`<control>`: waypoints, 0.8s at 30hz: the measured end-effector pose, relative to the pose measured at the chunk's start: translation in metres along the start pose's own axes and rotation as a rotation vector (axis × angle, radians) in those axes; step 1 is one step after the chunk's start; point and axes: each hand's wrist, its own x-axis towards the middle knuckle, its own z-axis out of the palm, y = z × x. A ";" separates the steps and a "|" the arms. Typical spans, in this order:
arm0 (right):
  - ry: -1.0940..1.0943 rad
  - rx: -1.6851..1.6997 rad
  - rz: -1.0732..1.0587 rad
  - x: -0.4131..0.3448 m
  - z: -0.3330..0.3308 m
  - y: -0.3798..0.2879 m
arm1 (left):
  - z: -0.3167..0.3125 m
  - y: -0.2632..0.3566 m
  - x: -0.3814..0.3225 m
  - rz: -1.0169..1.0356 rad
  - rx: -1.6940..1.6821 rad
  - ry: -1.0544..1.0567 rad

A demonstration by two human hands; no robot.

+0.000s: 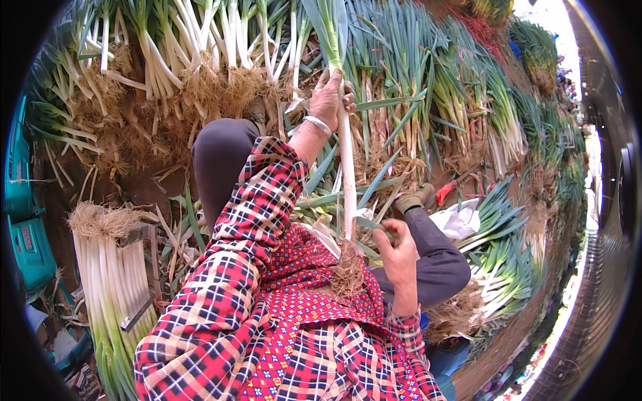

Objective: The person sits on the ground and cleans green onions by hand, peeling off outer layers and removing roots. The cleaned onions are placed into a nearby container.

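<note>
My left hand (331,97), with a silvery bangle at the wrist, grips a long leek (347,165) below its green leaves. The white shank hangs almost upright toward me. Its tangle of dry roots (348,275) rests against my red patterned apron (311,270). To the right of the lower shank, my right hand (398,250) has its thumb and fingers curled together. A grey-green leaf strip (368,222) runs from the shank to those fingertips and looks pinched there. Loose leaves and peelings (321,203) lie on the ground behind the shank.
Rows of leeks with rooty ends (200,75) span the far side, and more green leeks (396,50) continue right. A stack of cleaned leeks (108,280) lies left beside a metal frame (138,313). Teal plastic stools (32,250) stand far left. Leek bundles (494,285) lie right.
</note>
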 end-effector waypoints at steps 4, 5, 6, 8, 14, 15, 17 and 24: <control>-0.050 -0.255 -0.235 0.023 0.033 -0.021 | 0.013 0.000 -0.009 0.011 0.061 -0.019; -0.046 -0.210 -0.186 0.022 0.033 -0.021 | 0.015 0.001 -0.010 0.011 0.053 -0.042; -0.053 -0.163 -0.140 0.022 0.034 -0.021 | 0.014 0.004 -0.012 0.019 0.047 -0.057; -0.064 -0.072 -0.091 0.023 0.037 -0.019 | 0.015 0.007 -0.013 0.034 0.047 -0.078; -0.065 0.316 0.104 0.017 0.027 0.024 | 0.004 0.011 -0.005 -0.094 -0.178 -0.227; -0.055 0.401 0.137 0.011 0.021 0.036 | -0.001 0.013 -0.002 -0.098 -0.205 -0.243; 0.088 0.430 0.232 -0.009 0.007 0.060 | -0.001 0.008 -0.005 -0.038 -0.077 -0.143; 0.353 0.583 0.228 -0.068 -0.031 0.101 | -0.019 0.007 -0.002 0.115 -0.019 0.016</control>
